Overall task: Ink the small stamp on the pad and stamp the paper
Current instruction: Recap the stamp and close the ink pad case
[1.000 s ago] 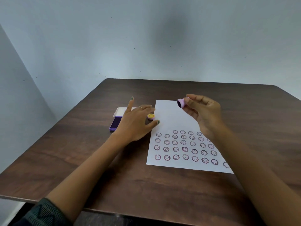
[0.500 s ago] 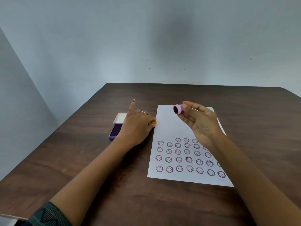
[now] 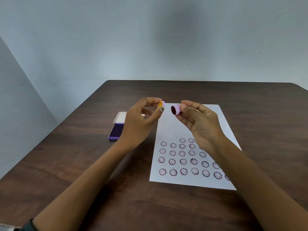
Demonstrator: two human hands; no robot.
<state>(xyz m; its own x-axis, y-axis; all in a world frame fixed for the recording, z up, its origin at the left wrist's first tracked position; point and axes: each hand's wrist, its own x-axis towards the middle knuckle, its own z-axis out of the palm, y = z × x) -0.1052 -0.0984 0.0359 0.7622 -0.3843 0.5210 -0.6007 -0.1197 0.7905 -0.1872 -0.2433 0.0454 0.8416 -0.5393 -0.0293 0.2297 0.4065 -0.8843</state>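
Above the paper (image 3: 168, 129) I pinch the small stamp (image 3: 175, 110) in my right hand (image 3: 199, 121) and its yellow-topped cap (image 3: 161, 104) in my left hand (image 3: 139, 121), where a loose fingertip grip could drop the inked face and smudge the sheet.

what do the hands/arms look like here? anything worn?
Both forearms are bare. The left hand has dark green polish on the thumbnail, and a dark patterned sleeve shows near the elbow. The right hand has unpainted nails. No ring visible now.
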